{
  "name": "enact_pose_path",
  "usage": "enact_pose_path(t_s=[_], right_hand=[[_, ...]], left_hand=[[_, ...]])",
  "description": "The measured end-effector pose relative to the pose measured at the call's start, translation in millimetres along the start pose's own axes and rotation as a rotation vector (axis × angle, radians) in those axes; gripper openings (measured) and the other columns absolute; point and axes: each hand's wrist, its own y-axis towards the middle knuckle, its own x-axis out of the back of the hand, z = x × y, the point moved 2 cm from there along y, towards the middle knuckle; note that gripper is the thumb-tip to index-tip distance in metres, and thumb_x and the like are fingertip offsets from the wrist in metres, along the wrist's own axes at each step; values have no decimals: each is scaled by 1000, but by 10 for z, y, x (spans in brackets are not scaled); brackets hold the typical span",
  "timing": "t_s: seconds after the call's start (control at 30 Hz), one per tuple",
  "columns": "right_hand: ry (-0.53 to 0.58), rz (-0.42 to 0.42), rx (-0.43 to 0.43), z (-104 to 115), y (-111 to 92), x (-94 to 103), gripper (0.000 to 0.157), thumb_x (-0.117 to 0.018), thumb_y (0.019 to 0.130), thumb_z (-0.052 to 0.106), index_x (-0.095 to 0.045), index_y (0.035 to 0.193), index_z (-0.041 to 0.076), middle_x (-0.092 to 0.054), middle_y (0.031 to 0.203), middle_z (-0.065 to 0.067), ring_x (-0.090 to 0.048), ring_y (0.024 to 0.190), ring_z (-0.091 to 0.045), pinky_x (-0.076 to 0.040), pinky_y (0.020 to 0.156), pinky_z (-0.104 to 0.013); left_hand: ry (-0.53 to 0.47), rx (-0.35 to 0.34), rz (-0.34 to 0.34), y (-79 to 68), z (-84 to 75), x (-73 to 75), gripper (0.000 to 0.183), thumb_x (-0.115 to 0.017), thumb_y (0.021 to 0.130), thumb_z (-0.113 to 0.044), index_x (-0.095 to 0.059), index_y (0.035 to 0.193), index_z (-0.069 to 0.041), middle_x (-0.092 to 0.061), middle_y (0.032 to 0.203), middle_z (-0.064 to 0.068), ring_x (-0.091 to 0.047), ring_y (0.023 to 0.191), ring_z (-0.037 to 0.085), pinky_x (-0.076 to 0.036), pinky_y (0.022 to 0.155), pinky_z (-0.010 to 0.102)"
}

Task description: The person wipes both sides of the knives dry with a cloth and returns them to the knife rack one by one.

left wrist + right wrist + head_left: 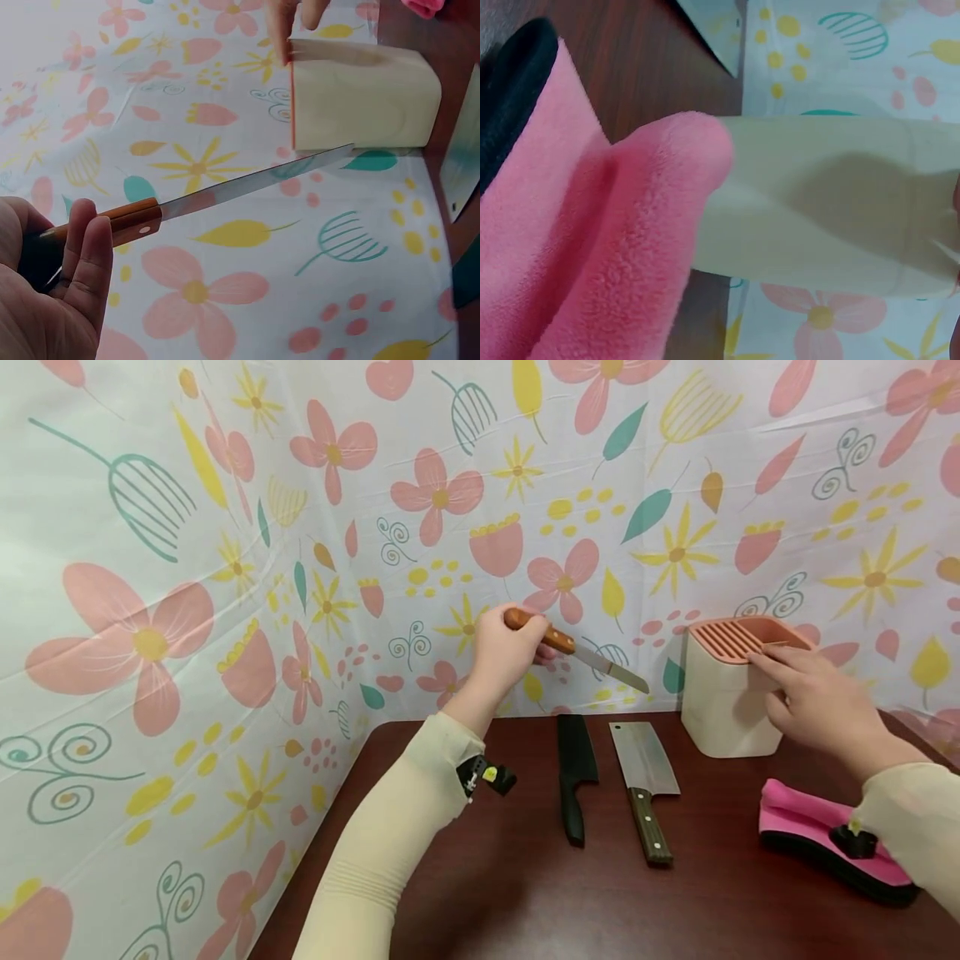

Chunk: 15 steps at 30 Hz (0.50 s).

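My left hand [504,650] grips the wooden handle of a knife [606,667], held in the air above the back of the table. Its narrow blade slopes down to the right, toward the block. In the left wrist view, the bare blade [259,182] overlaps the block's edge. At the right stands a cream knife block [726,710] with a pink slotted top. My right hand [825,702] rests at the block's top right, fingers stretched over the rim; the right wrist view catches only fingertips at its edge.
A black knife [576,750] and a cleaver [647,758] with a wooden handle lie side by side on the dark table [510,877]. A folded pink and black cloth [806,814] lies below my right forearm. Flower-printed sheeting [420,552] covers the walls behind and left.
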Motion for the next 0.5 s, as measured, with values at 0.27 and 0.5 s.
enact_pose_path(t_s=[0.27,0.5], right_hand=[[-14,-99,24,-12,-3,-80,59,-66,77,1,-60,135,-3,-56,136,-31,-50,123,-53,-30,122,-59],[8,-210,94,7,40,-142,51,-65,77,4,-65,128,-3,-61,128,-29,-54,117,-49,-34,120,-56]], left_hand=[[116,-26,-13,360,-380,-238,13,-59,93,-15,-66,85,-9,-74,68,12,-71,54,25,-62,56,37],[186,31,-34,560,-672,-490,26,-55,94,-15,-50,69,-13,-74,66,9,-71,57,25,-62,57,31]])
